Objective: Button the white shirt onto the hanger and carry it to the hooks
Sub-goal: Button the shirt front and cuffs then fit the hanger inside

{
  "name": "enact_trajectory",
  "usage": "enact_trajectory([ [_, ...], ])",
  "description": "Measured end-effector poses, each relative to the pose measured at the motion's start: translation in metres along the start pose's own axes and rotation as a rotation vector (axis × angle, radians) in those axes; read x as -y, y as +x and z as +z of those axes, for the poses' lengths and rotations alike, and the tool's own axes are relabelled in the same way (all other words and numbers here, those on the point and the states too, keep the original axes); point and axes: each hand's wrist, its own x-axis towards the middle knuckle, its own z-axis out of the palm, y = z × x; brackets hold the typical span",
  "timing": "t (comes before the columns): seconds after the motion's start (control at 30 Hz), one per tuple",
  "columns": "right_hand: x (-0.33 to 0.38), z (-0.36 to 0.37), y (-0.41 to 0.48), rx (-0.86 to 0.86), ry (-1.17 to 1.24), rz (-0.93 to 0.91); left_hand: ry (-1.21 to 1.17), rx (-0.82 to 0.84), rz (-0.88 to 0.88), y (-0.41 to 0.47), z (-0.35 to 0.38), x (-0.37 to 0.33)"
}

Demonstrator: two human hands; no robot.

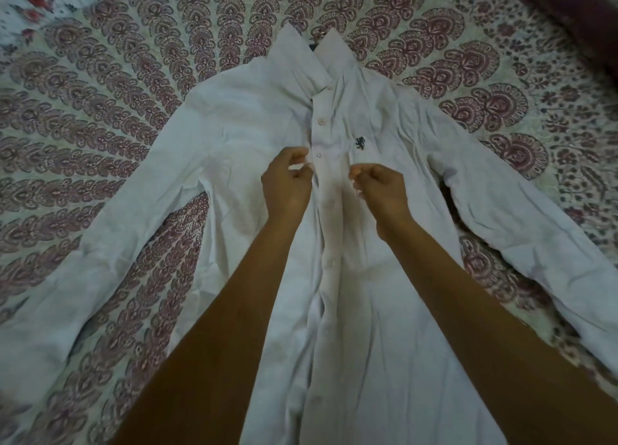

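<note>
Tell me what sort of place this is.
Probably a bedroom: a white shirt lies spread on a patterned bedspread, with what may be a dark pillow at the top right.

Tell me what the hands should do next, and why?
Probably move both hands down to the lower button and fasten it. The left hand and right hand hover beside the chest button, which looks done, while the front of the white shirt seems to gape lower down.
</note>
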Motion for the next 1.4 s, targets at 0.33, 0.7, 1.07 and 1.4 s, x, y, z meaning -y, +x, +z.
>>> enact_trajectory([
  [0.33,-0.075,-0.124,-0.127,-0.236,-0.065,0.083,0.131,0.331,-0.047,-0.159,0.005,-0.015],
  [0.7,-0.149,-0.222,-0.229,-0.394,-0.1,0.23,0.238,0.574,0.082,-0.274,0.047,-0.018],
  [1.07,-0.196,-0.3,-0.203,-0.659,-0.022,0.184,0.257,0.785,0.186,-0.321,0.157,-0.032],
  [1.4,-0.198,-0.364,-0.139,-0.589,0.263,0.263,0.302,0.801,0.218,-0.333,0.249,-0.068],
])
